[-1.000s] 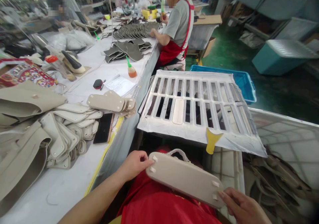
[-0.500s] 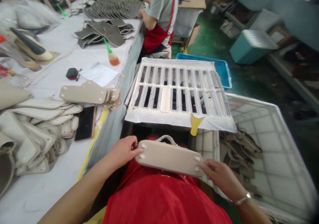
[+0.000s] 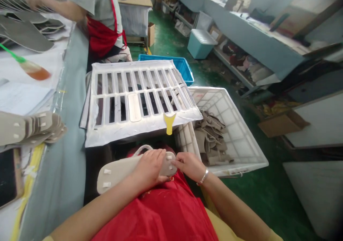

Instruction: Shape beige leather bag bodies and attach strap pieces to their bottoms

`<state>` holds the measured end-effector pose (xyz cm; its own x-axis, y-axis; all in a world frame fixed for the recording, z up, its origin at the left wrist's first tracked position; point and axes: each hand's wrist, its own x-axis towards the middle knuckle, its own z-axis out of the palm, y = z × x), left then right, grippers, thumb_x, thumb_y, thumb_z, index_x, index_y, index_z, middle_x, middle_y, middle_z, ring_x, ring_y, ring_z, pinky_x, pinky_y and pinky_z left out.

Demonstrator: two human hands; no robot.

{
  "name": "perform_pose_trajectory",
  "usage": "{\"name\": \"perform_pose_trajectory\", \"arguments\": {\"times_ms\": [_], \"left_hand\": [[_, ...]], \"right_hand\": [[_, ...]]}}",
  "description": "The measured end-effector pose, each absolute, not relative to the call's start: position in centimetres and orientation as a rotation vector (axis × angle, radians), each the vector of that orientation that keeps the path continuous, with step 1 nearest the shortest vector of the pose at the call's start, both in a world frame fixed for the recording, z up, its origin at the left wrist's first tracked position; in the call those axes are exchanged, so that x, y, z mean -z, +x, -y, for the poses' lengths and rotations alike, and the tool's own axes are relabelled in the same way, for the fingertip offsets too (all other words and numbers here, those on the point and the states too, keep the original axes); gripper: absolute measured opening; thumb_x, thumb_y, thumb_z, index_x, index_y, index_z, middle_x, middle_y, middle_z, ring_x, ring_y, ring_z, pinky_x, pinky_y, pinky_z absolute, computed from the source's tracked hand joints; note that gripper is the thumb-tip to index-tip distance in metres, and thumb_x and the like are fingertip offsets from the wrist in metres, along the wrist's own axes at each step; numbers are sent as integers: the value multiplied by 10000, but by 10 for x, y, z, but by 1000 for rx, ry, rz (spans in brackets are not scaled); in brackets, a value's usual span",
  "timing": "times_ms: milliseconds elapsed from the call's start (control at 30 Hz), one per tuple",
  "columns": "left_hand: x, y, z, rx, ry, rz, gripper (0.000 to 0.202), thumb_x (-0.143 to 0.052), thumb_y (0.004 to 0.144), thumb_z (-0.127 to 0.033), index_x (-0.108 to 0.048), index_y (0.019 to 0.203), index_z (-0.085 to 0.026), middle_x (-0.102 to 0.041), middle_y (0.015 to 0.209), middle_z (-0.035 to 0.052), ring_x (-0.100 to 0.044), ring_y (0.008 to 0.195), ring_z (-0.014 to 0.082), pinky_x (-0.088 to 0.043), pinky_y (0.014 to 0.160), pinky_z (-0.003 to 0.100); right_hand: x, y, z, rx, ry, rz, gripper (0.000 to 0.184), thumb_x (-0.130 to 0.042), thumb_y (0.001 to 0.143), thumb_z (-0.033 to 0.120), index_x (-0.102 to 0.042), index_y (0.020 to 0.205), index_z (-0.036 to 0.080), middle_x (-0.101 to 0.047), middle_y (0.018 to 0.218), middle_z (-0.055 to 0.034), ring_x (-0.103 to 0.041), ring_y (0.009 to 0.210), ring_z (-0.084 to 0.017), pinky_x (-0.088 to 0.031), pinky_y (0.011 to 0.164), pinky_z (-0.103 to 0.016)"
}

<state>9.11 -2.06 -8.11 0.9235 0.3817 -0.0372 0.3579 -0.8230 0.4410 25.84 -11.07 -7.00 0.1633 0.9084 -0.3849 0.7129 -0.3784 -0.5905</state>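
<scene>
The beige panel (image 3: 123, 171), elongated with rounded ends, lies over the front of the red apron (image 3: 158, 214), near the slatted white rack (image 3: 107, 137). Two small white tabs (image 3: 107, 171) are visible at its left end and two at its right end. A pale loop handle (image 3: 143, 148) rises behind its far edge.

The left hand (image 3: 152, 167) is partly closed on the panel: its fingers, held close together, reach over the face near the right end, and its thumb lies along the near edge. The right hand (image 3: 189, 166) is mostly closed, with fingers curled and the tips of thumb and forefinger at the panel's right end, beside the tabs. Whether it pinches a tab cannot be told. A bracelet (image 3: 203, 176) encircles the right wrist.

A yellow tool (image 3: 169, 123) is located at the rack's near edge. To the right, a white crate (image 3: 252, 167) contains a heap of grey-beige pieces (image 3: 214, 141). On the table at left, a stack of similar panels (image 3: 24, 128) lies beside a phone (image 3: 6, 178); beyond it are paper sheets (image 3: 23, 96) and a green-nozzled bottle (image 3: 34, 69).
</scene>
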Motion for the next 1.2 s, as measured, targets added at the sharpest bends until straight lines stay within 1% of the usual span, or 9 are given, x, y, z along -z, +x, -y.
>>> {"name": "perform_pose_trajectory", "arguments": {"times_ms": [133,233,333,533,800,1067,1200], "left_hand": [[82,90,20,-80,2639,-526,747,-690,603,-453,-445,1218,-105,-507,1195,164,-472,1063,303,-365,924,441],[81,90,20,-45,2657,-533,753,-687,608,-427,-428,1239,-109,-497,1209,158,-472,1049,302,-372,911,432],[82,92,21,-17,2662,-529,753,-674,623,-425,-413,1251,-104,-490,1220,151,-461,1053,297,-370,910,427],[84,94,21,54,2680,-537,764,-655,636,-434,-388,1279,-120,-465,1252,140,-438,1068,298,-347,919,433],[81,110,26,183,2747,-623,785,-585,660,-505,-384,1277,-63,-509,1144,171,-477,958,309,-362,837,438],[81,112,28,159,2773,-626,633,-548,674,-452,-431,1199,-118,-521,1068,120,-479,904,278,-364,768,396],[81,111,28,121,2749,-629,623,-557,663,-461,-432,1180,-136,-521,1059,109,-482,895,268,-358,762,388]], "right_hand": [[71,261,113,-1016,-2147,1568,286,-507,813,379,-555,626,167,-552,580,11,-448,541,-91,-243,511,-221],[69,264,113,-1034,-2108,1572,278,-506,811,354,-542,610,165,-545,579,12,-447,545,-89,-237,514,-223],[69,266,111,-1066,-2082,1576,272,-512,802,330,-533,589,162,-538,570,12,-442,540,-87,-226,511,-228],[71,268,109,-1035,-2121,1629,269,-521,799,345,-541,597,168,-537,569,14,-411,512,-81,-198,502,-243],[69,265,108,-974,-2154,1705,260,-517,798,313,-536,585,165,-534,572,13,-427,517,-79,-205,505,-239],[70,261,111,-897,-2196,1730,262,-501,807,335,-514,606,168,-555,590,19,-462,544,-80,-217,512,-224],[71,261,111,-905,-2207,1707,268,-512,800,356,-518,606,170,-557,589,21,-457,540,-79,-212,504,-225]]}}
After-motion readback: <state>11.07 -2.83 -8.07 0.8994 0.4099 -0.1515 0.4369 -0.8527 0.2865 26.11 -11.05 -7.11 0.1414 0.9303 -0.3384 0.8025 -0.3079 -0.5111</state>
